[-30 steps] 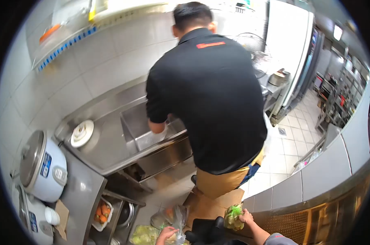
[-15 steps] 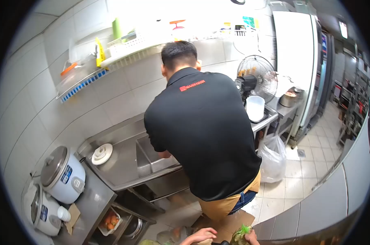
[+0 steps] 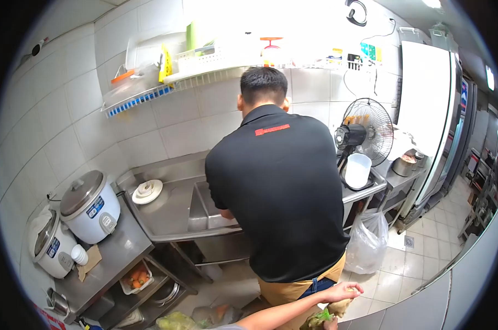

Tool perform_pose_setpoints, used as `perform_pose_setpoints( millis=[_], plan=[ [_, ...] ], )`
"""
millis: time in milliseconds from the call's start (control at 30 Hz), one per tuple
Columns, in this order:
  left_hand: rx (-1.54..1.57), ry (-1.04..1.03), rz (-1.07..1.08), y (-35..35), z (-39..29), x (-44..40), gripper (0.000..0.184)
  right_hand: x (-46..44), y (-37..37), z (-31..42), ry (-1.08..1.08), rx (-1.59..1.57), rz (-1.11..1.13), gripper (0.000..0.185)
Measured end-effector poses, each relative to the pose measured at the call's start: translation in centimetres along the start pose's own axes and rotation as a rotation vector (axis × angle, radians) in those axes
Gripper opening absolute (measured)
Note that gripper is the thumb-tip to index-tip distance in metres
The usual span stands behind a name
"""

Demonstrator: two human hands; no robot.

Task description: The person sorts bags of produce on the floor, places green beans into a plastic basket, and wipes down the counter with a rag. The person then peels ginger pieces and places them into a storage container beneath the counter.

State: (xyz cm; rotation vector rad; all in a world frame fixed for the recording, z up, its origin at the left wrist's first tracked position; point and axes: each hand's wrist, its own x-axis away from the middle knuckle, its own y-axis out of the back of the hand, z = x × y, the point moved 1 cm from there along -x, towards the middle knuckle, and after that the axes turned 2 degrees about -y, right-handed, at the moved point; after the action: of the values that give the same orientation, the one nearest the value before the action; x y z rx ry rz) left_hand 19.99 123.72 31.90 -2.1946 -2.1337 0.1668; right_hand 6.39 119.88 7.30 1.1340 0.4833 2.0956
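My left arm reaches across the bottom of the view, and my left hand (image 3: 345, 291) has its fingers curled at the lower right. Just below it is a pale tan lump (image 3: 339, 308), apparently in its grip, whose kind I cannot make out. My right hand (image 3: 330, 324) shows only partly at the bottom edge, closed on a leafy vegetable (image 3: 317, 319) with bright green leaves and a brownish body. Bags of produce lie to the left: a yellow-green one (image 3: 177, 321) and a clear plastic one (image 3: 213, 314).
A co-worker in a black shirt (image 3: 279, 203) bends over the steel sink (image 3: 199, 212) directly ahead. Two rice cookers (image 3: 92, 206) stand on the left counter, above a basket of carrots (image 3: 136, 279). To the right are a fan (image 3: 370, 132) and a plastic bag (image 3: 367, 242).
My left hand has moved right and upward, over beside my right hand. My right hand and the leafy vegetable sit slightly lower. The camera view has shifted; the co-worker stays at the sink.
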Motion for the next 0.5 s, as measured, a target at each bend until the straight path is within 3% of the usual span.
perform_pose_setpoints(
  millis=[200, 267, 500],
  plan=[
    [0.211, 0.066, -0.080, 2.9, 1.6, -3.6, 0.027, -0.9, 2.7, 1.4, -0.120, -0.074, -0.061, 0.057],
    [0.281, 0.106, -0.096, 3.6, 2.7, -4.2, 0.028, -1.9, 3.6, 2.4, -0.175, 0.018, -0.086, 0.048],
    [0.339, 0.250, -0.243, 4.6, 4.4, -5.1, 0.021, -8.4, 5.6, 1.5, -0.171, 0.131, 0.039, 0.049]
  ],
)
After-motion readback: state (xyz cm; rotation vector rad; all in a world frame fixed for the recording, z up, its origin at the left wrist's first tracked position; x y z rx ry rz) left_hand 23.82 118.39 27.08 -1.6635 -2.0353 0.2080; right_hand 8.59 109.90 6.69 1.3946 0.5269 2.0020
